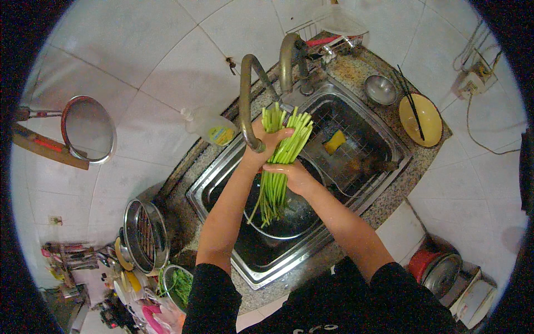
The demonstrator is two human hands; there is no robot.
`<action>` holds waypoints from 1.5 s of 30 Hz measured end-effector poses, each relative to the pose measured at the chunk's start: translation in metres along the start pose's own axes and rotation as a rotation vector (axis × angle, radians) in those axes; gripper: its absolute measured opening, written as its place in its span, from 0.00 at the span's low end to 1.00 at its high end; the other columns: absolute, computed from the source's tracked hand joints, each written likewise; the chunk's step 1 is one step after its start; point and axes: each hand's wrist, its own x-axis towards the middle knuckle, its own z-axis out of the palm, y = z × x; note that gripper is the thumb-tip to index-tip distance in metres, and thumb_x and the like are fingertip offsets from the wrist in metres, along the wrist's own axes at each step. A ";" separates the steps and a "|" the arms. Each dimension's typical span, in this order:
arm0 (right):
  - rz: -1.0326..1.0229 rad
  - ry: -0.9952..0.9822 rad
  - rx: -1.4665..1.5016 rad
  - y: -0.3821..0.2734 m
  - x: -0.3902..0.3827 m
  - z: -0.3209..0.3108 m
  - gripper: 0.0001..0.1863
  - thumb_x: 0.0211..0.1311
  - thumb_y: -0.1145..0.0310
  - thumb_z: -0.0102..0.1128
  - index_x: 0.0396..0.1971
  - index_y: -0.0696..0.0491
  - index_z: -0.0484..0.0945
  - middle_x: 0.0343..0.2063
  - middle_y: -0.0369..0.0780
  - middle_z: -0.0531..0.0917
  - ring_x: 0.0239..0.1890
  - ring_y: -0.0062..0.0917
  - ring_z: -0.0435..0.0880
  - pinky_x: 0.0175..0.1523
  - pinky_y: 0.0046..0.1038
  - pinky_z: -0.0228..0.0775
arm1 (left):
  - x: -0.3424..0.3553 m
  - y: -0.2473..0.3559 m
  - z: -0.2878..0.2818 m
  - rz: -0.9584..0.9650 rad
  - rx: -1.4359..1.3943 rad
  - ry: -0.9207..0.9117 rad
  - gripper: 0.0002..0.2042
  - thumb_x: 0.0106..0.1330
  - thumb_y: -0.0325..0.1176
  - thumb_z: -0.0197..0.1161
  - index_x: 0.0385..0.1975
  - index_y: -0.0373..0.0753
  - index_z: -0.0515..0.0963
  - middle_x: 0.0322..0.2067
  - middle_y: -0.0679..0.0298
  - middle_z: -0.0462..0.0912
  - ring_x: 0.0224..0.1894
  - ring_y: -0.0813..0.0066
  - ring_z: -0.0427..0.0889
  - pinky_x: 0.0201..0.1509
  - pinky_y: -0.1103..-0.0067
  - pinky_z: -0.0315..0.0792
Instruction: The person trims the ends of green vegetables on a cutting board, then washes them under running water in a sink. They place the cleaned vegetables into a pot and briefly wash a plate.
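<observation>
A bunch of long, light-green vegetable stems [273,195] is held over the left bowl of the steel sink [247,271]. My left hand [268,146] wraps round its upper part, thumb across the front. Lower down, my right hand [296,175] closes on the same bunch from the right side, thumb over the stems. Cut ends point up and away from me, while the lower ends hang loose above a round metal basin [303,224] in the sink. The curved faucet [245,106] arches just beside my left wrist. The fingers behind the bunch are hidden.
A yellow sponge [334,142] lies on a rack in the right bowl. On the counter stand a detergent bottle [214,129], a small metal bowl [381,89] and a yellow bowl [421,119] with chopsticks [413,106]. Leafy greens [179,286] fill a container at lower left.
</observation>
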 end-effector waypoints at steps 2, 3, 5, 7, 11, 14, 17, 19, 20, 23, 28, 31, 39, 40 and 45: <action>0.007 -0.026 0.050 0.004 0.003 -0.001 0.17 0.44 0.75 0.57 0.37 0.57 0.69 0.32 0.38 0.75 0.35 0.26 0.75 0.40 0.28 0.66 | 0.006 -0.012 0.005 0.085 -0.038 0.060 0.16 0.52 0.37 0.59 0.35 0.34 0.67 0.30 0.61 0.73 0.34 0.74 0.71 0.39 0.78 0.65; 0.028 -0.037 0.057 -0.001 0.001 0.001 0.17 0.44 0.75 0.57 0.37 0.57 0.69 0.32 0.39 0.75 0.35 0.26 0.75 0.40 0.28 0.66 | 0.006 -0.018 0.005 0.134 -0.105 0.075 0.23 0.50 0.42 0.60 0.40 0.34 0.65 0.33 0.61 0.72 0.37 0.72 0.70 0.42 0.76 0.64; 0.043 -0.058 0.090 -0.004 0.001 0.004 0.16 0.45 0.75 0.56 0.37 0.57 0.69 0.32 0.40 0.75 0.36 0.28 0.75 0.40 0.28 0.67 | -0.003 -0.019 -0.007 0.094 -0.249 -0.072 0.26 0.48 0.43 0.62 0.42 0.34 0.63 0.34 0.62 0.72 0.37 0.72 0.69 0.42 0.77 0.64; 0.102 -0.131 0.120 -0.005 0.003 0.000 0.18 0.46 0.75 0.55 0.40 0.59 0.67 0.35 0.43 0.75 0.39 0.30 0.74 0.43 0.30 0.66 | -0.007 -0.033 -0.006 0.157 -0.345 -0.150 0.30 0.43 0.41 0.66 0.45 0.35 0.62 0.35 0.64 0.71 0.37 0.73 0.69 0.43 0.77 0.64; 0.227 -0.251 0.302 -0.004 0.001 -0.004 0.20 0.45 0.76 0.53 0.43 0.59 0.66 0.37 0.45 0.74 0.41 0.32 0.73 0.46 0.33 0.65 | -0.005 -0.029 -0.023 -0.114 -0.469 -0.410 0.29 0.42 0.32 0.66 0.46 0.38 0.62 0.34 0.65 0.72 0.33 0.77 0.71 0.35 0.80 0.68; 0.271 -0.280 0.379 -0.007 -0.001 -0.003 0.20 0.45 0.76 0.52 0.42 0.60 0.66 0.38 0.45 0.74 0.39 0.33 0.74 0.45 0.34 0.66 | -0.004 -0.045 -0.024 -0.188 -0.766 -0.435 0.27 0.41 0.30 0.66 0.44 0.38 0.64 0.32 0.66 0.72 0.30 0.78 0.72 0.31 0.81 0.69; 0.334 -0.343 0.460 -0.011 -0.001 -0.002 0.19 0.45 0.76 0.53 0.41 0.58 0.67 0.37 0.43 0.75 0.38 0.31 0.75 0.43 0.34 0.67 | -0.006 -0.046 -0.025 -0.161 -0.735 -0.375 0.24 0.41 0.31 0.66 0.41 0.36 0.68 0.35 0.63 0.74 0.34 0.73 0.74 0.38 0.76 0.70; 0.265 -0.285 0.294 -0.002 0.002 -0.003 0.21 0.47 0.73 0.52 0.45 0.58 0.64 0.41 0.46 0.72 0.42 0.31 0.72 0.46 0.32 0.65 | 0.000 -0.067 -0.018 -0.155 -0.593 -0.338 0.23 0.44 0.34 0.65 0.40 0.35 0.68 0.35 0.63 0.74 0.33 0.74 0.74 0.37 0.78 0.70; 0.230 -0.251 0.214 0.003 0.004 -0.005 0.22 0.48 0.72 0.51 0.47 0.59 0.62 0.42 0.48 0.71 0.44 0.32 0.71 0.47 0.32 0.64 | -0.001 -0.059 -0.013 -0.109 -0.507 -0.256 0.22 0.45 0.37 0.64 0.40 0.35 0.68 0.35 0.63 0.74 0.33 0.74 0.74 0.36 0.78 0.70; 0.167 -0.166 0.024 0.002 0.004 -0.003 0.19 0.47 0.74 0.54 0.42 0.57 0.66 0.37 0.43 0.74 0.40 0.29 0.73 0.44 0.30 0.65 | -0.002 -0.030 -0.002 -0.081 -0.353 -0.131 0.19 0.51 0.40 0.60 0.38 0.36 0.67 0.29 0.65 0.72 0.29 0.79 0.69 0.33 0.79 0.66; 0.170 -0.153 0.102 0.007 0.011 -0.005 0.17 0.40 0.76 0.58 0.35 0.56 0.70 0.29 0.39 0.76 0.32 0.28 0.76 0.38 0.29 0.68 | 0.006 -0.043 -0.003 0.026 -0.288 0.073 0.24 0.57 0.48 0.50 0.43 0.32 0.63 0.35 0.58 0.69 0.36 0.73 0.68 0.39 0.76 0.64; 0.124 -0.057 0.131 0.000 0.005 0.008 0.18 0.35 0.77 0.58 0.33 0.54 0.70 0.26 0.38 0.76 0.28 0.27 0.76 0.33 0.28 0.69 | 0.002 -0.036 0.002 0.297 -0.155 0.235 0.28 0.56 0.38 0.54 0.51 0.33 0.51 0.44 0.51 0.63 0.45 0.65 0.65 0.44 0.75 0.62; 0.060 -0.010 0.090 0.007 0.012 -0.012 0.19 0.37 0.79 0.53 0.36 0.53 0.68 0.26 0.36 0.74 0.29 0.23 0.74 0.33 0.24 0.67 | -0.039 -0.020 -0.010 0.279 0.278 0.089 0.10 0.43 0.27 0.62 0.26 0.36 0.73 0.23 0.60 0.71 0.26 0.66 0.72 0.33 0.76 0.66; 0.052 -0.027 0.076 0.006 0.010 -0.009 0.18 0.39 0.79 0.51 0.36 0.53 0.68 0.29 0.36 0.73 0.31 0.22 0.74 0.34 0.24 0.67 | -0.039 -0.024 -0.011 0.257 0.208 0.065 0.09 0.43 0.27 0.62 0.26 0.35 0.72 0.23 0.60 0.71 0.26 0.66 0.72 0.32 0.77 0.66; 0.028 -0.038 0.101 0.008 0.008 -0.010 0.16 0.41 0.79 0.52 0.36 0.56 0.67 0.30 0.36 0.73 0.31 0.22 0.74 0.34 0.23 0.67 | -0.036 -0.029 -0.009 0.257 0.310 0.005 0.09 0.45 0.27 0.61 0.24 0.34 0.69 0.23 0.60 0.72 0.25 0.68 0.72 0.29 0.78 0.66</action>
